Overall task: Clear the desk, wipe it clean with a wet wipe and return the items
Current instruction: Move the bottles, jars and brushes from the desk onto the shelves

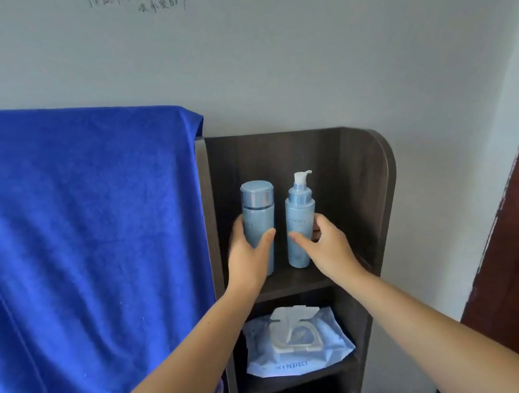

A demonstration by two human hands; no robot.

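Two hands [250,257] [326,247] round shelf-edge bottles [259,221] [300,224]

**Both arms out, hands curled**

L arm reaches fwd & up, bare forearm; left hand [247,254] curled, thumb out to the right, fingers wrapped round the far side. R arm same reach; right hand [326,243] curled, thumb pointing left, fingertips bent behind. Hands near, apart.

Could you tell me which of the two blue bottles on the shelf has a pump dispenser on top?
The right-hand bottle, held by the right hand, has the white pump. The left-hand bottle, held by the left hand, has a flat blue cap instead.
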